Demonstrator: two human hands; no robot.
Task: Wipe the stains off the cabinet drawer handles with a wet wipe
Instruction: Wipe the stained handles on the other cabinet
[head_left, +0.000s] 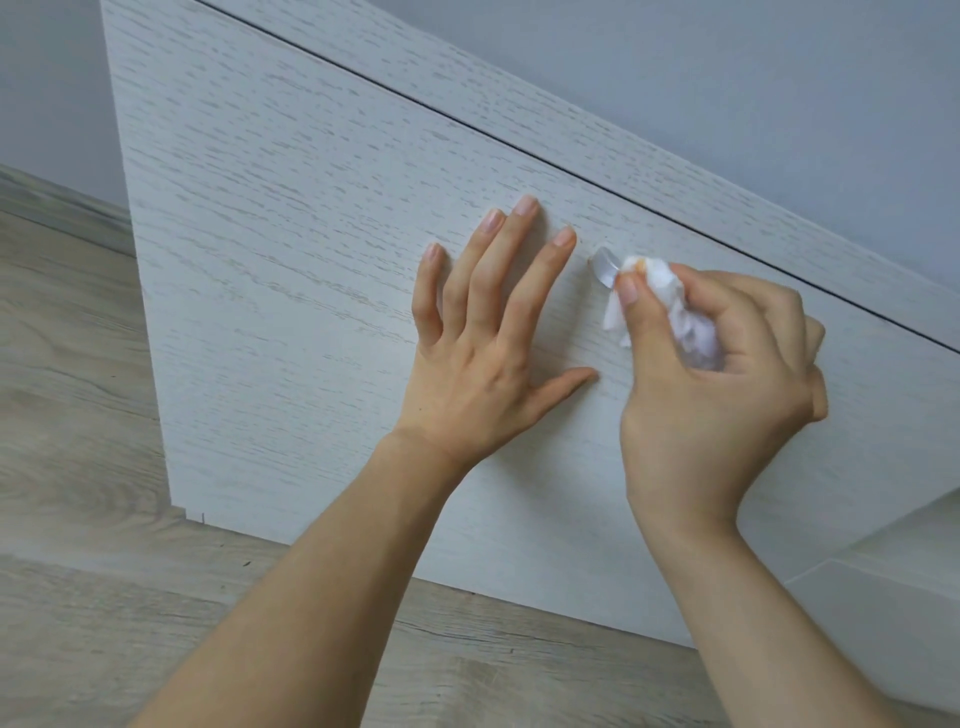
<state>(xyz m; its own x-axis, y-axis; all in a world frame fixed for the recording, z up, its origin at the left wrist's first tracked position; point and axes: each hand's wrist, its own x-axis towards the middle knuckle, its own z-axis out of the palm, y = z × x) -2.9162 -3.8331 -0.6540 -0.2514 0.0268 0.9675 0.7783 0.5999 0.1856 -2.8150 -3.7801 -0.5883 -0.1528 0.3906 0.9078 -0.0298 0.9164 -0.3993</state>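
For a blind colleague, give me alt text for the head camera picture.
A person's right hand presses a crumpled white wipe against a small clear drawer knob. The left hand lies flat on the pale woodgrain drawer front beside it.

No text, label, brand, number or sign can be read anywhere in the view.
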